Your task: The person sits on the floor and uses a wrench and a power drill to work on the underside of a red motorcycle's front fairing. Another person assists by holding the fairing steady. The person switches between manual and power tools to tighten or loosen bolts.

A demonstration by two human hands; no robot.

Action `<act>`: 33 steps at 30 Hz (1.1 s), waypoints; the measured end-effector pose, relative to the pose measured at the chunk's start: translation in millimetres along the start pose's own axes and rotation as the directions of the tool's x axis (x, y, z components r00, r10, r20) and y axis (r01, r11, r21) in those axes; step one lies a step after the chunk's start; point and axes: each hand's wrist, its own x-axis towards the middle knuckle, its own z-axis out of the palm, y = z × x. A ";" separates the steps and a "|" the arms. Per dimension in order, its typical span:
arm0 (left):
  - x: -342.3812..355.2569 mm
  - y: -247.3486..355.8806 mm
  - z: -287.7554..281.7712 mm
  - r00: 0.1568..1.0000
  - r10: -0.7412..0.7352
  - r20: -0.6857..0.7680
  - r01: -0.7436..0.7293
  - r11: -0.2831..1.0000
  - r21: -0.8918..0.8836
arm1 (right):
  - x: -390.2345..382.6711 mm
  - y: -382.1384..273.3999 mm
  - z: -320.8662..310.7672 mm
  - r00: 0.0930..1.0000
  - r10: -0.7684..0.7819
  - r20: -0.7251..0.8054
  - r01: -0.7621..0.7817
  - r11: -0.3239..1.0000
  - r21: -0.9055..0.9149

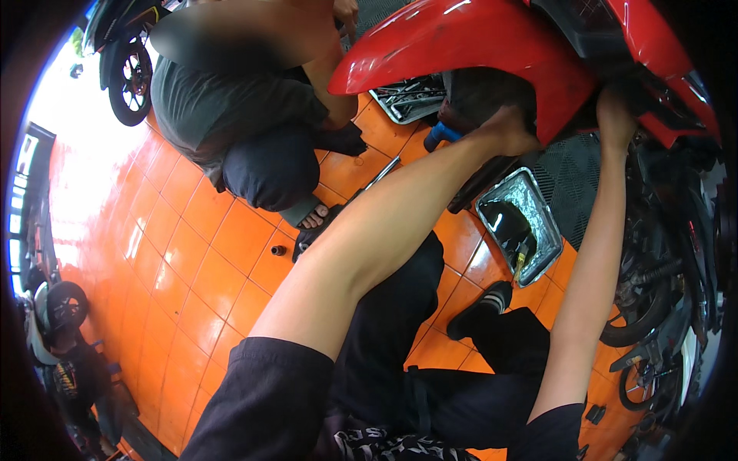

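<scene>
A red motorcycle fender and bodywork [430,46] fills the upper right. My left hand [515,132] reaches beneath the fender's lower edge, beside a dark part [480,96] under it; its fingers are mostly hidden. My right hand [615,115] is up under the dark and red panel further right, fingers out of sight. A blue object [437,137] stands just left of my left hand. Below both hands lies a silver drain tray [542,211] holding dark liquid and a yellowish item.
Another person [231,138] crouches at upper left beside a tray of tools [401,104]. A metal bar [383,170] and small socket [278,250] lie on orange tiles [192,292]. A black mat [570,173] is under the motorcycle. Other motorcycles [638,292] line both edges.
</scene>
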 end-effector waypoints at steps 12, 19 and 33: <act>-3.9 14.4 -2.8 0.992 -0.098 0.086 0.096 0.995 0.022 | -18.6 -5.3 6.2 0.988 0.144 0.048 -0.148 0.985 0.094; -2.4 -22.0 -11.6 0.974 0.122 -0.192 -0.121 0.992 0.016 | 33.7 -35.9 -51.2 0.720 0.650 0.241 -0.438 0.157 0.885; -6.8 -23.6 2.1 0.996 -0.054 0.064 0.068 0.965 -0.254 | 37.0 -62.3 -20.4 0.650 0.698 0.300 -0.651 0.308 0.694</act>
